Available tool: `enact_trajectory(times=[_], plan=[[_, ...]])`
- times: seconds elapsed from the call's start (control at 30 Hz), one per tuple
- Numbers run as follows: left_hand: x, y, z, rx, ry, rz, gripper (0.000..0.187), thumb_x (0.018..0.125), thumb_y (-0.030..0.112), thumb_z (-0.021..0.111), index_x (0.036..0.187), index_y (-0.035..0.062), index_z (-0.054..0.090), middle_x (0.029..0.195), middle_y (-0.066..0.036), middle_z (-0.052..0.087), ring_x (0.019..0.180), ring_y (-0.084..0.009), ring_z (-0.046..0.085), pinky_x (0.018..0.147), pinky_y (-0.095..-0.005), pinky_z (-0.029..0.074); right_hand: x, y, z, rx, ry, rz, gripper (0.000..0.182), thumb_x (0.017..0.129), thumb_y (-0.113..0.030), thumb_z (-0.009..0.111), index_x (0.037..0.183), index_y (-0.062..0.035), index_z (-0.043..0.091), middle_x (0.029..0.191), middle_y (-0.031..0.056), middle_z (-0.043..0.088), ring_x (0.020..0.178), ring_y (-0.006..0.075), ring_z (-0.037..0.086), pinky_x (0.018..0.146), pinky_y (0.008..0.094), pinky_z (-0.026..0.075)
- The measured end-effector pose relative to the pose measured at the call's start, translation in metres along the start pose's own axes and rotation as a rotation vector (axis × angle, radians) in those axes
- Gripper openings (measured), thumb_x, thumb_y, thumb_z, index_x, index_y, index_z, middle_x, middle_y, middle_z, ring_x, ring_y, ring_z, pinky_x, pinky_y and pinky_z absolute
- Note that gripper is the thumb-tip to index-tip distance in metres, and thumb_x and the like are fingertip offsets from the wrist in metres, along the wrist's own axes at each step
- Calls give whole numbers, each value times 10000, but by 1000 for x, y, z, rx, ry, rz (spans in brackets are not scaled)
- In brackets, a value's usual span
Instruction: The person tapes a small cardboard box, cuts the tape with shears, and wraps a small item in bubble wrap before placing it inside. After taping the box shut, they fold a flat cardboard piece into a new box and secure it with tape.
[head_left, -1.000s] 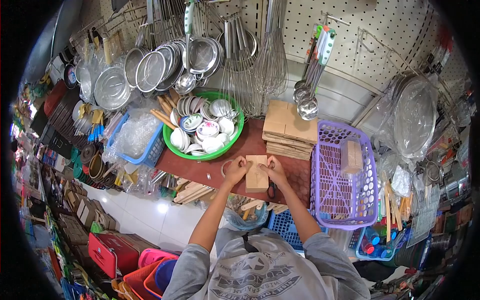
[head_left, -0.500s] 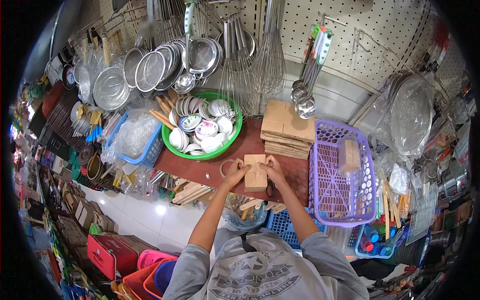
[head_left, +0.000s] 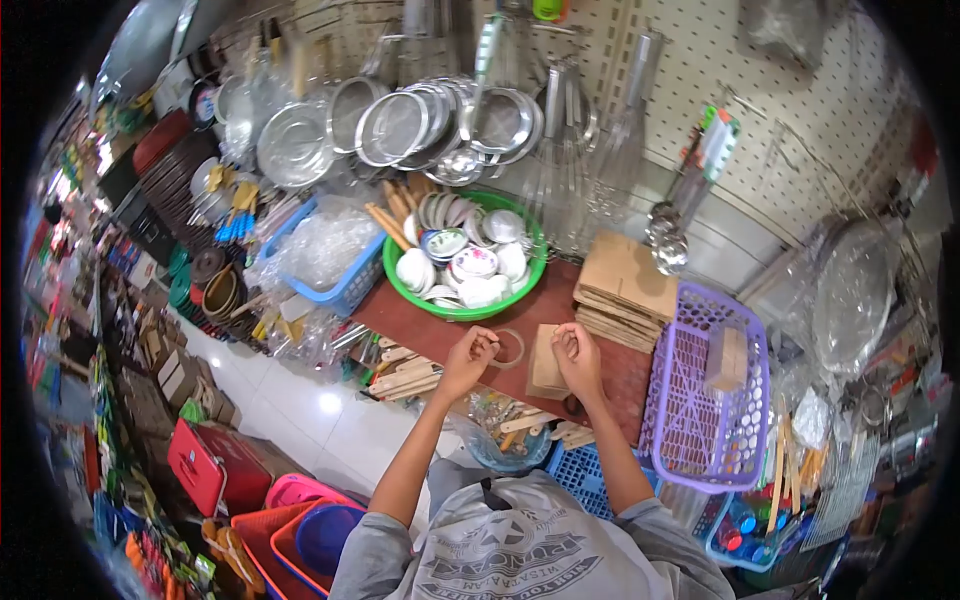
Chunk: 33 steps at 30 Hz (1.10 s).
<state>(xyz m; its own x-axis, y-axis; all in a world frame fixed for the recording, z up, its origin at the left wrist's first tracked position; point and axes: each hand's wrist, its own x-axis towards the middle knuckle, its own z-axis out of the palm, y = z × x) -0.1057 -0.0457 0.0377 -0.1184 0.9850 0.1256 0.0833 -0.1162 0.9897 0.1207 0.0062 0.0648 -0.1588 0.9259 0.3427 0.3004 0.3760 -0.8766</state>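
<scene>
A small brown cardboard box (head_left: 546, 358) lies on the red-brown table (head_left: 420, 335) in front of me. My right hand (head_left: 577, 360) is raised over its right side, fingers curled and pressed together. Off to the left of the box, my left hand (head_left: 470, 360) has its fingertips pinched beside a tape roll (head_left: 521, 350), which lies on its side on the table. Whatever either hand pinches is too small to make out. Partly hidden below the right hand is a dark-handled tool (head_left: 573, 404), perhaps scissors.
A green basin (head_left: 400, 285) of white ceramic spoons and small dishes stands behind my left hand. Stacked flat cardboard (head_left: 625, 280) lies behind the right. A purple basket (head_left: 658, 425) holding another box (head_left: 727, 358) is at right. Whisks (head_left: 625, 150) and strainers (head_left: 395, 128) hang above.
Both hands have let go of the box and moved apart, the left towards the tape roll. The box stays on the table. My view has shifted and tilted.
</scene>
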Motion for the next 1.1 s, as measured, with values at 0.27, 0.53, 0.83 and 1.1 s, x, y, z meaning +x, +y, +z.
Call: enact_trajectory(times=[0.27, 0.53, 0.83, 1.1], plan=[[-25, 61, -89, -4, 275, 53, 139, 989, 168, 578, 1080, 65, 563, 909, 23, 569, 799, -51, 542, 729, -218, 454, 44, -108, 86, 136, -356, -178, 173, 890, -102, 651, 1054, -48, 653, 993, 81, 635, 888, 171, 622, 634, 268, 520], [-12, 88, -194, 91, 535, 145, 196, 960, 165, 623, 1097, 39, 559, 983, -12, 577, 872, -78, 551, 752, -233, 447, 96, -158, 215, 173, -691, -372, 352, 905, -154, 627, 1249, -96, 580, 1216, 139, 578, 1094, 300, 586, 796, 355, 557], [23, 85, -308, 689, 740, 137, 309, 762, 139, 737, 1051, 120, 629, 1114, -103, 537, 1167, -337, 418, 1010, -423, 348, 155, -174, 344, 71, -750, -565, 499, 826, -105, 658, 1304, -93, 517, 1289, 147, 532, 1219, 356, 494, 1058, 429, 390], [47, 73, -385, 1216, 710, -47, 738, 659, 226, 814, 1324, 148, 507, 1239, -113, 538, 1226, -347, 428, 1056, -545, 245, 190, -182, 426, -171, -659, -618, 738, 783, -80, 678, 1452, -191, 386, 1439, 133, 388, 1243, 374, 467, 1045, 455, 429]])
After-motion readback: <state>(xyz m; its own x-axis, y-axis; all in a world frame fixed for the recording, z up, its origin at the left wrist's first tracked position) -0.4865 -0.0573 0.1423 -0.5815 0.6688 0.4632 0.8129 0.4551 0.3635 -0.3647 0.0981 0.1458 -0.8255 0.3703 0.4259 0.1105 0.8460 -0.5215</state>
